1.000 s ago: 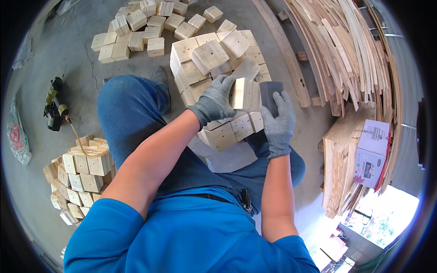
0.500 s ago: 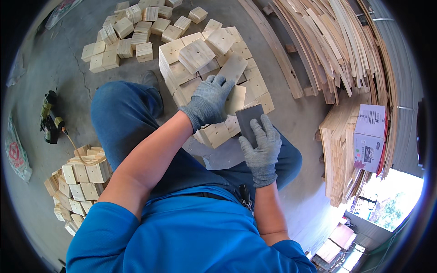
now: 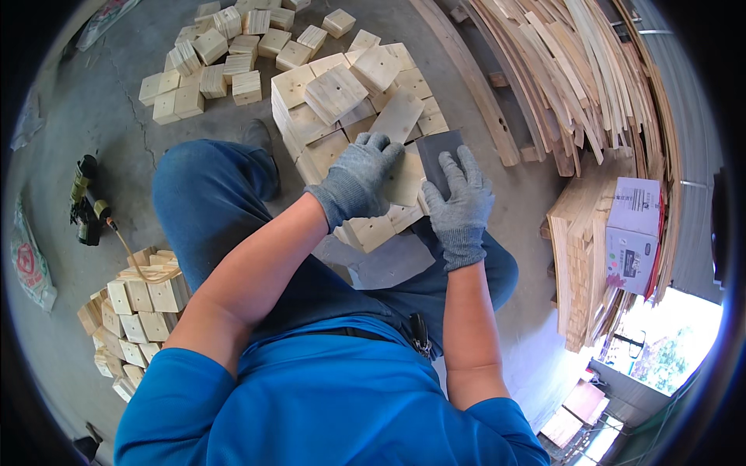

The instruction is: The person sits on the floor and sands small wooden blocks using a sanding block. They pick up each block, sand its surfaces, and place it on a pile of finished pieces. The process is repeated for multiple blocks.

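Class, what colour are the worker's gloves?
Grey knit gloves, clearest in the head view.

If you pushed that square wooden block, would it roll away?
Probably not: the wooden block under the left hand has flat faces and square corners, so it would likely slide. It looks stiff, solid, and fairly light, since one gloved hand steadies it.

Bright daylight, glare probably blown out lower right; fisheye bends dark edges.

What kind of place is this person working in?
Most likely a small woodworking shop or yard. Cut wooden blocks lie stacked on a concrete floor, long wood strips are piled alongside, and the gloved right hand presses a grey sanding pad against a block.
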Demonstrator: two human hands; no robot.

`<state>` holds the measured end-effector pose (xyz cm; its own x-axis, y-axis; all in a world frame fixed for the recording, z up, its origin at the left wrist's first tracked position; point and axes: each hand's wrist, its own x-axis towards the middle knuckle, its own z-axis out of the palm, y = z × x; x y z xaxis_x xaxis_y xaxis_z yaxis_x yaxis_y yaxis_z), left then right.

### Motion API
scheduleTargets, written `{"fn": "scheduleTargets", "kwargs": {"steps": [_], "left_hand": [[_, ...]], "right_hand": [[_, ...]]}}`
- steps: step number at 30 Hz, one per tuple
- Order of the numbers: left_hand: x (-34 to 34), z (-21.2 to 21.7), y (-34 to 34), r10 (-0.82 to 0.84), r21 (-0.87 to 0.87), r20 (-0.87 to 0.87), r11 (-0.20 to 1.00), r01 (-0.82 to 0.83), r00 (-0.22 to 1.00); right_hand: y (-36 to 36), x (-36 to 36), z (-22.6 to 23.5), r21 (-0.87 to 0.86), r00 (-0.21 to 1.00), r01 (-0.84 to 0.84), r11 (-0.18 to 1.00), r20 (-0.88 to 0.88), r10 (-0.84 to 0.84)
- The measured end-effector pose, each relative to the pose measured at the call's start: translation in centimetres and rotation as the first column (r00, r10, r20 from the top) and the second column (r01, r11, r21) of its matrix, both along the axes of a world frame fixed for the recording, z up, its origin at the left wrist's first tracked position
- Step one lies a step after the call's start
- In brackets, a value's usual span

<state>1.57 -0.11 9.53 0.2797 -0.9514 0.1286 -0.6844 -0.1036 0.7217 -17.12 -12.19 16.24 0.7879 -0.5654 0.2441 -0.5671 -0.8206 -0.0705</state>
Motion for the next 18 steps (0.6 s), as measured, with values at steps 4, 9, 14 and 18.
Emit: {"fn": "scheduleTargets", "kwargs": {"steps": [4, 9, 14, 18], "left_hand": [[0.6, -0.5, -0.1, -0.003, 0.03, 0.002, 1.0, 0.003, 1.0], [0.5, -0.7, -0.3, 0.019, 0.069, 0.01, 0.997, -0.02, 1.0], [1.5, -0.9, -0.7, 0.163, 0.018, 0.019, 0.986, -0.164, 0.986], [2.6, -0.3, -0.8, 0.276, 0.053, -0.143, 0.961, -0.272, 0.95]], "right_hand": [[1.9, -1.0, -0.6, 0.088, 0.999, -0.027, 0.996, 0.023, 0.025], [6.6, -4.8, -0.7, 0.2, 0.995, -0.098, 0.975, 0.027, 0.094], [8.3, -7.6, -1.1, 0.311, 0.996, -0.047, 0.949, 0.082, 0.022], [7.1, -8.5, -2.3, 0.336, 0.991, 0.015, 0.942, 0.121, -0.06]]}}
